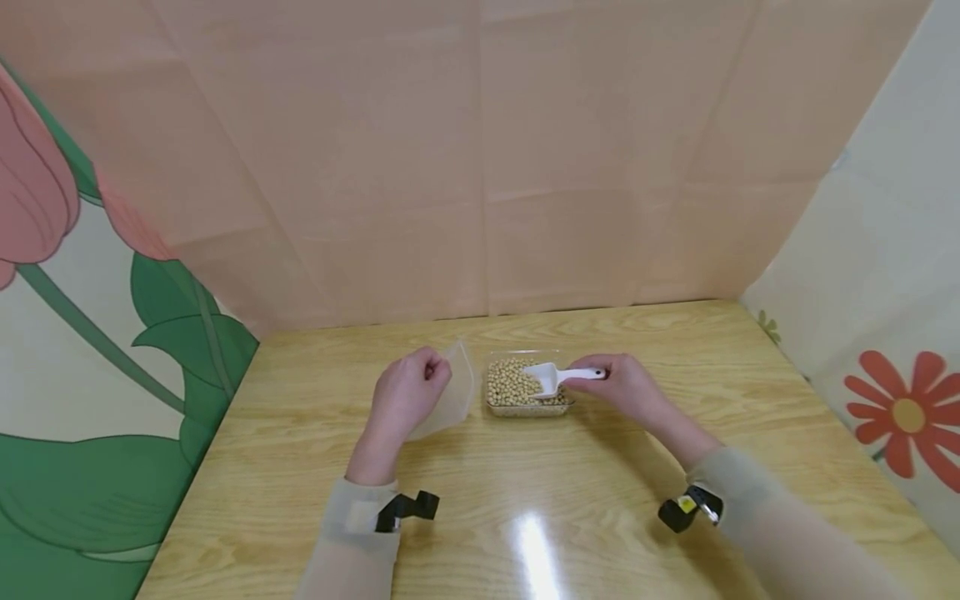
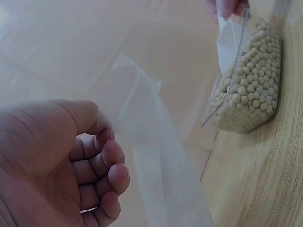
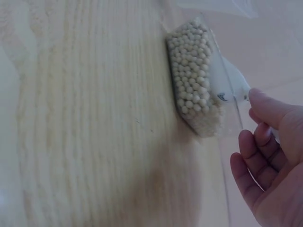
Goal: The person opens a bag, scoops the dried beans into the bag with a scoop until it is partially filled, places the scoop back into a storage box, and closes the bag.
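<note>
My right hand (image 1: 618, 385) pinches the handle of a white scoop (image 1: 550, 378), whose bowl dips into pale round beans (image 1: 512, 383). The beans fill much of a clear rectangular container (image 1: 529, 410) on the table. To the left of it, my left hand (image 1: 408, 390) pinches the edge of a translucent plastic bag (image 1: 456, 397) between thumb and forefinger. In the left wrist view the bag (image 2: 158, 142) hangs limp beside the curled fingers (image 2: 118, 177). From the right wrist, the scoop's bowl (image 3: 229, 82) shows partly behind the container's clear wall.
The wood-grain table (image 1: 480, 483) carries the container near its back edge. A pinkish cloth backdrop (image 1: 480, 167) rises behind it. Flower-printed panels (image 1: 907, 417) stand at both sides. Black wrist cameras (image 1: 408, 507) are strapped on both sleeves.
</note>
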The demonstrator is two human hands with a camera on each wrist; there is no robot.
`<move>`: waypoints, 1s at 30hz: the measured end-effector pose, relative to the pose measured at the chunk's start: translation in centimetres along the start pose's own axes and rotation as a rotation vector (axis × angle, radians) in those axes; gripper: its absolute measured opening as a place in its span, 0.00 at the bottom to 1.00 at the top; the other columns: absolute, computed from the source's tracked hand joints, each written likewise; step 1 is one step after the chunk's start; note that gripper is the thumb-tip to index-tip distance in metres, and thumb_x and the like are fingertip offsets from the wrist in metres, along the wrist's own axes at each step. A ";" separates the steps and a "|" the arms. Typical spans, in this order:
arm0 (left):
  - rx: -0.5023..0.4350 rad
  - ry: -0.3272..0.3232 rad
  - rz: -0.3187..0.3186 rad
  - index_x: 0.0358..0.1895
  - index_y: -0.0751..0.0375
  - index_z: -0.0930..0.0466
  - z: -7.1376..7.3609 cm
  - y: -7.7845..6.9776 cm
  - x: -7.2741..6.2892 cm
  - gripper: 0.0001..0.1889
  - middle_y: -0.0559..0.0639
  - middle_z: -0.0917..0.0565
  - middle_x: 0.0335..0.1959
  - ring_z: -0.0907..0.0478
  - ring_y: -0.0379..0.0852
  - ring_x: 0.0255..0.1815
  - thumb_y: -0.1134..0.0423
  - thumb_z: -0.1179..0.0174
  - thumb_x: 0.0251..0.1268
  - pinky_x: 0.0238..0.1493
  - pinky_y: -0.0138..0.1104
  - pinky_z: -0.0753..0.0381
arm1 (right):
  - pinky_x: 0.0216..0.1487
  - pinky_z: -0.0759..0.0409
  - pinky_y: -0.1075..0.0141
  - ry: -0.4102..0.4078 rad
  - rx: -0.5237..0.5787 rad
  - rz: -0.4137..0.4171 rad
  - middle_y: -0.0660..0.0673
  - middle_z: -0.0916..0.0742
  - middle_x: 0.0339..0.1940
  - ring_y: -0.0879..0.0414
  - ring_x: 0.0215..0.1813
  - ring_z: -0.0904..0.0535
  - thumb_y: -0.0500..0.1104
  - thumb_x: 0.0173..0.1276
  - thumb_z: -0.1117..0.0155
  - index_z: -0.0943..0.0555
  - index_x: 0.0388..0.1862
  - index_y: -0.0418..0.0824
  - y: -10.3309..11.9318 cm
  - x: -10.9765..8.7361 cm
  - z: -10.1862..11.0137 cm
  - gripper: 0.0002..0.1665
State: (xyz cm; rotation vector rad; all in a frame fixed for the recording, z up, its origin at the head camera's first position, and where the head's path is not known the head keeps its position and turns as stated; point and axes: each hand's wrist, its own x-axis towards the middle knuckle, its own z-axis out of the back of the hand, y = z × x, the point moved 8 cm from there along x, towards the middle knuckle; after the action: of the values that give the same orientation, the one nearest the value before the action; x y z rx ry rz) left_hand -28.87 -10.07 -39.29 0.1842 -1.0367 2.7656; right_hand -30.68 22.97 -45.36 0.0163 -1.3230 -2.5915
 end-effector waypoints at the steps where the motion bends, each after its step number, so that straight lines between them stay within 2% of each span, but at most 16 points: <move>1: 0.000 0.002 0.001 0.35 0.56 0.18 0.0 0.0 0.0 0.11 0.47 0.23 0.24 0.28 0.46 0.24 0.61 0.42 0.81 0.31 0.40 0.29 | 0.37 0.18 0.67 0.000 0.010 -0.005 0.46 0.06 0.45 0.56 0.37 0.15 0.48 0.71 0.18 0.06 0.52 0.41 -0.1 0.0 -0.2 0.16; 7: 0.006 0.015 0.011 0.35 0.56 0.19 -0.3 0.3 0.1 0.10 0.47 0.22 0.25 0.28 0.46 0.25 0.61 0.42 0.81 0.31 0.39 0.29 | 0.34 0.20 0.67 -0.014 0.047 -0.057 0.44 0.06 0.47 0.56 0.36 0.18 0.51 0.71 0.18 0.07 0.55 0.41 -0.8 -0.4 -0.9 0.20; 15: 0.011 0.019 0.010 0.35 0.56 0.18 -0.4 0.3 0.2 0.11 0.47 0.22 0.25 0.27 0.46 0.25 0.61 0.42 0.81 0.31 0.40 0.29 | 0.36 0.20 0.65 -0.031 0.108 -0.128 0.46 0.06 0.50 0.53 0.40 0.18 0.56 0.71 0.19 0.07 0.56 0.44 -2.2 -0.7 -1.2 0.22; 20: 0.013 0.006 0.005 0.35 0.56 0.18 -0.4 0.2 0.2 0.10 0.47 0.22 0.25 0.28 0.46 0.24 0.61 0.42 0.81 0.31 0.40 0.29 | 0.34 0.22 0.64 -0.038 0.153 -0.146 0.46 0.07 0.48 0.52 0.38 0.20 0.57 0.70 0.18 0.07 0.58 0.42 -2.9 -0.9 -1.2 0.26; 26: 0.010 -0.002 -0.002 0.37 0.56 0.15 -0.5 0.2 0.1 0.10 0.46 0.20 0.26 0.28 0.45 0.23 0.61 0.42 0.82 0.30 0.40 0.29 | 0.29 0.27 0.67 -0.043 0.239 -0.187 0.41 0.09 0.41 0.55 0.31 0.26 0.56 0.71 0.19 0.09 0.61 0.40 -3.4 -1.3 -1.2 0.28; 30: 0.010 0.002 -0.004 0.38 0.56 0.15 -0.6 0.2 0.1 0.10 0.46 0.19 0.26 0.27 0.46 0.23 0.61 0.41 0.82 0.30 0.40 0.28 | 0.29 0.27 0.67 -0.053 0.264 -0.202 0.39 0.09 0.44 0.57 0.31 0.26 0.56 0.72 0.19 0.10 0.64 0.40 -3.6 -1.5 -1.1 0.29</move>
State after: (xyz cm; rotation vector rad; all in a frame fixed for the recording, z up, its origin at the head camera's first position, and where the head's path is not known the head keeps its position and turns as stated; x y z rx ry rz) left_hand -29.08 -9.80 -39.85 0.1852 -1.0217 2.7676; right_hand -29.83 24.46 -48.99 0.1335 -1.7579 -2.5704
